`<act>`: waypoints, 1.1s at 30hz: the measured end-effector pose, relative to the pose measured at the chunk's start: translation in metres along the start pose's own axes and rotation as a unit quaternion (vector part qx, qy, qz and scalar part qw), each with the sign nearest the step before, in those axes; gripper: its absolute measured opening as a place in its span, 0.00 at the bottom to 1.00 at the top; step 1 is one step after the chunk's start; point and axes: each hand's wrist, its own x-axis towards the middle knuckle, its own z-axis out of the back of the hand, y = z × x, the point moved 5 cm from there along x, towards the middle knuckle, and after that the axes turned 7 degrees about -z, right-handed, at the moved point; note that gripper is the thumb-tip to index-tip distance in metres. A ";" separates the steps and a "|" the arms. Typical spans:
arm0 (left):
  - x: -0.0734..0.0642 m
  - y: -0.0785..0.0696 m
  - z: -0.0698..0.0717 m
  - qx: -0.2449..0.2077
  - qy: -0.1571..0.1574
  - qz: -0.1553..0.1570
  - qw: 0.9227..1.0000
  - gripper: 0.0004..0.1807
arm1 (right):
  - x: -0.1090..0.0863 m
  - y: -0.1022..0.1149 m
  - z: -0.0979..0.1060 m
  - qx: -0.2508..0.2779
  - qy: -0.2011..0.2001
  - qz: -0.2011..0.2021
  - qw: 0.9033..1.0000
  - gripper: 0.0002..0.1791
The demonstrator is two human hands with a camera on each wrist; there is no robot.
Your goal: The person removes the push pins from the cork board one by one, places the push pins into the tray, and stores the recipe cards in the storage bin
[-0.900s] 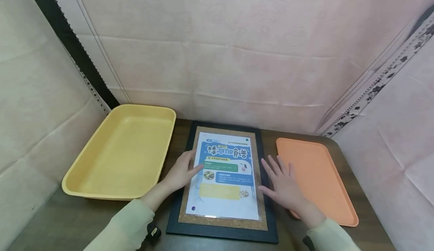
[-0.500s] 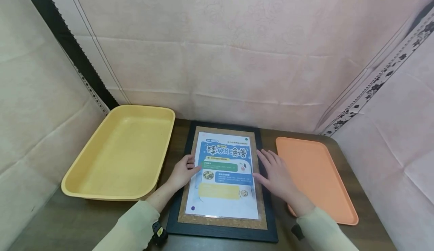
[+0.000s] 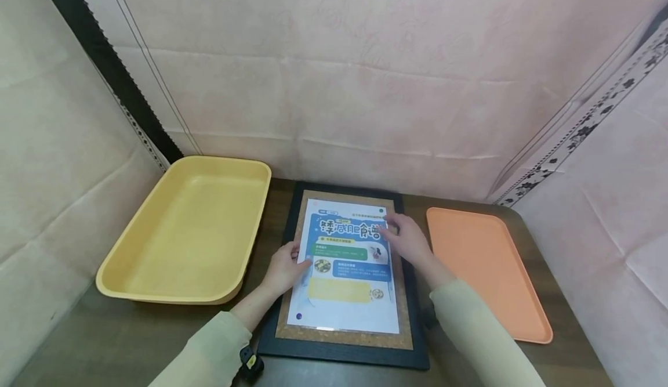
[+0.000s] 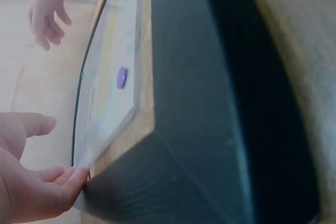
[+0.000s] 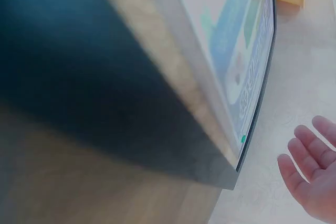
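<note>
A printed sheet with blue, green and yellow blocks (image 3: 339, 311) lies on a cork board with a dark frame (image 3: 344, 350). A purple pushpin (image 4: 122, 78) sits at its lower left corner, and a green pushpin (image 5: 243, 138) at its upper right. My left hand (image 3: 284, 269) rests at the board's left side, fingertips by the sheet's edge; the left wrist view shows its thumb apart from the fingers. My right hand (image 3: 409, 241) hovers near the upper right corner, fingers loosely bent. In the right wrist view, those fingers (image 5: 300, 157) hold nothing.
A deep yellow tray (image 3: 182, 242) stands on the table (image 3: 141, 340) left of the board. On the right lies a flat orange tray (image 3: 501, 277), partly behind the right forearm. Pale cloth walls (image 3: 334, 108) enclose the table at the back and sides.
My right hand has moved from beside the board's right edge up and left to the sheet's upper right corner, its fingers bending. The left hand has stayed nearly in place.
</note>
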 end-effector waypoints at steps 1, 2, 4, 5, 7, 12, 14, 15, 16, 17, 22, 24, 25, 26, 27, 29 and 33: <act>0.000 0.000 0.000 0.000 0.001 0.002 1.000 0.28 | 0.006 0.002 -0.001 0.009 0.001 -0.009 1.000 0.31; 0.000 0.000 0.000 0.002 0.002 0.002 1.000 0.28 | 0.011 0.003 -0.001 0.017 0.001 -0.014 1.000 0.31; 0.000 0.003 0.000 -0.005 0.003 0.005 1.000 0.27 | 0.024 0.003 -0.003 0.034 0.002 -0.024 0.999 0.30; -0.001 0.005 0.001 -0.004 0.004 0.005 1.000 0.26 | 0.030 0.003 -0.005 0.044 0.002 -0.030 0.999 0.30; -0.001 0.007 0.001 -0.001 0.009 0.000 1.000 0.27 | 0.042 0.001 -0.008 0.060 -0.001 -0.040 0.997 0.29; -0.003 0.008 -0.001 0.052 0.027 -0.039 0.998 0.29 | 0.060 -0.007 -0.012 0.089 0.001 -0.079 0.993 0.28; -0.005 0.008 -0.002 0.081 0.035 -0.064 0.994 0.30 | 0.063 -0.008 -0.013 0.096 0.008 -0.089 0.991 0.28; -0.006 0.007 -0.002 0.096 0.039 -0.078 0.992 0.30 | 0.063 -0.008 -0.014 0.099 0.011 -0.093 0.991 0.29; -0.007 0.007 -0.002 0.111 0.044 -0.094 0.988 0.30 | 0.064 -0.008 -0.016 0.102 0.014 -0.093 0.990 0.29; -0.008 0.007 -0.001 0.124 0.049 -0.107 0.985 0.30 | 0.064 -0.007 -0.017 0.104 0.017 -0.094 0.990 0.29; -0.013 0.009 0.002 0.207 0.078 -0.175 0.959 0.32 | 0.063 -0.004 -0.018 0.112 0.022 -0.087 0.990 0.31; -0.015 0.010 0.003 0.243 0.094 -0.193 0.946 0.31 | 0.064 -0.004 -0.017 0.110 0.022 -0.088 0.990 0.31; -0.016 0.010 0.003 0.258 0.101 -0.200 0.940 0.31 | 0.064 -0.004 -0.017 0.107 0.023 -0.088 0.990 0.31; -0.017 0.010 0.003 0.270 0.107 -0.206 0.934 0.30 | 0.065 -0.005 -0.017 0.103 0.023 -0.088 0.991 0.31; -0.017 0.011 0.003 0.279 0.113 -0.211 0.930 0.30 | 0.066 -0.006 -0.017 0.097 0.024 -0.089 0.991 0.30; -0.018 0.011 0.002 0.293 0.120 -0.216 0.923 0.29 | 0.069 -0.009 -0.017 0.088 0.024 -0.097 0.991 0.28; -0.018 0.010 0.001 0.301 0.119 -0.217 0.921 0.29 | 0.075 -0.015 -0.015 0.075 0.022 -0.117 0.990 0.27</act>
